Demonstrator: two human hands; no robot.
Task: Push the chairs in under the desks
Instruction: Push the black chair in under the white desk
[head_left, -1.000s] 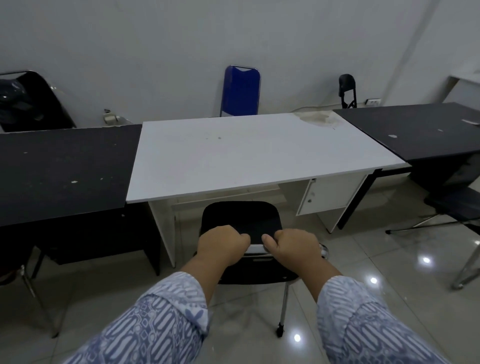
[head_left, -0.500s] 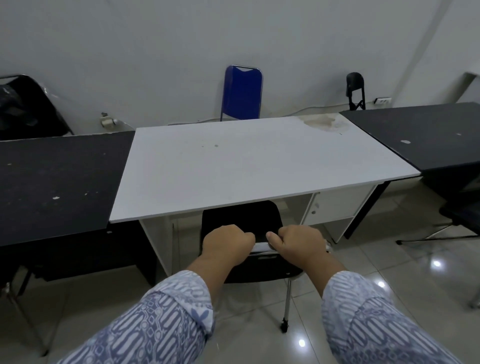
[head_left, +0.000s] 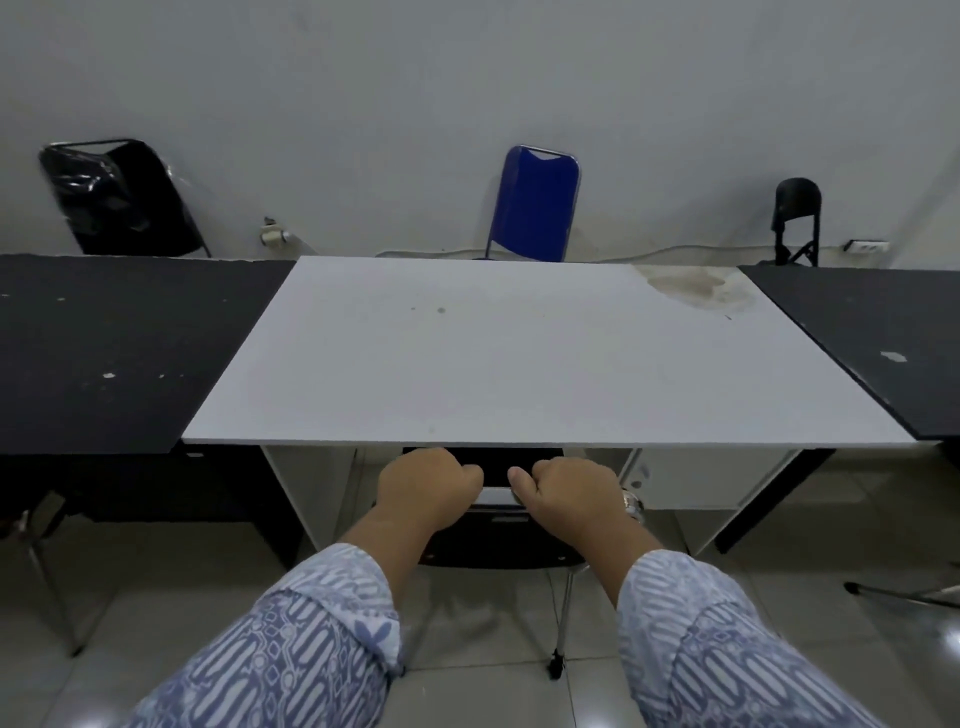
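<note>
You're holding the black chair (head_left: 498, 545) by its top rail, left grip (head_left: 428, 486) and right grip (head_left: 571, 491) both curled round it. It's sitting at 6 o'clock of the white surface (head_left: 519, 364), seat mostly under. Be pushing straight toward 12, evenly, clearing the drawer unit (head_left: 685, 478) at 3.

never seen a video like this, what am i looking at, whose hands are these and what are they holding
No robot here: the camera sits on a person's head, looking down at their arms in patterned sleeves. The left hand and right hand both grip the black chair by its backrest top; its seat lies under the white desk. The desktop shows a brownish stain at its far right corner. On each side stands a black desk, and a blue chair stands by the wall behind.
</note>
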